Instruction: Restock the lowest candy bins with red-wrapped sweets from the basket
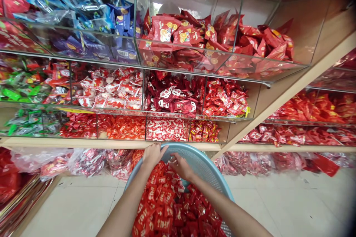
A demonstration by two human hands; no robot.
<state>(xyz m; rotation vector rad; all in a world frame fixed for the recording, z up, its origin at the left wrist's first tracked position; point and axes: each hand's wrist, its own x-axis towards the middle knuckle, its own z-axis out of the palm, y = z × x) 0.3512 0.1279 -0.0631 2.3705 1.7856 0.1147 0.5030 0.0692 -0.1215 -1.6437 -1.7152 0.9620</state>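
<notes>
A light blue plastic basket (pixel 207 161) stands in front of the shelves, with many red wrapped candies (pixel 158 203) and darker red ones (pixel 191 211) inside. My left hand (pixel 154 154) lies on the basket's far rim, its thumb apart from the fingers, which bend over the edge. Inside the basket, near the far wall, my right hand (pixel 180 166) has its fingers curled at the small red and white packets (pixel 174 179). Whether a packet is between those fingers is too small to tell.
Clear-fronted shelf bins (pixel 178 142) hold red, maroon and green candies; blue and red packets fill the top row. A slanting wooden divider (pixel 283 92) runs at right. Plastic bags of candy (pixel 89 161) lie beneath the bottom shelf. Pale floor tiles (pixel 83 203) show on both sides.
</notes>
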